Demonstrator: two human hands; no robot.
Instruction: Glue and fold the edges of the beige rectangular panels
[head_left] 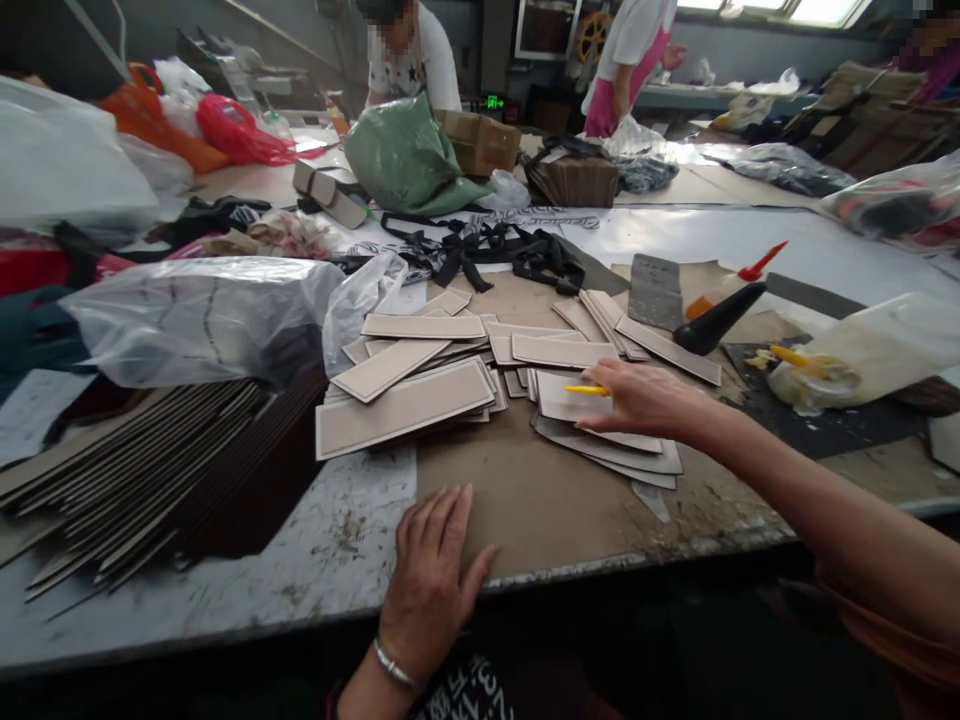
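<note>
My left hand [433, 555] lies flat at the table's front edge, fingers stretched out on the brown board [517, 510], holding nothing. With its fingers closed round a thin yellow stick [586, 391], my right hand [637, 400] is over a fanned stack of pale panels [637, 460]. Its fingertips are at the top panel; whether they also grip it I cannot tell. Left of that stack, a beige panel with a pale border [405, 405] tops a loose pile. More beige strips [562, 350] lie crosswise behind.
A long row of dark-edged panels [150, 470] leans at the left beside a clear plastic bag [202, 310]. On the right are a black cone-shaped object [720, 318], a red-tipped bottle [739, 280] and a glue-smeared white container [877, 350]. Black straps [487, 250] lie behind. Two people stand beyond.
</note>
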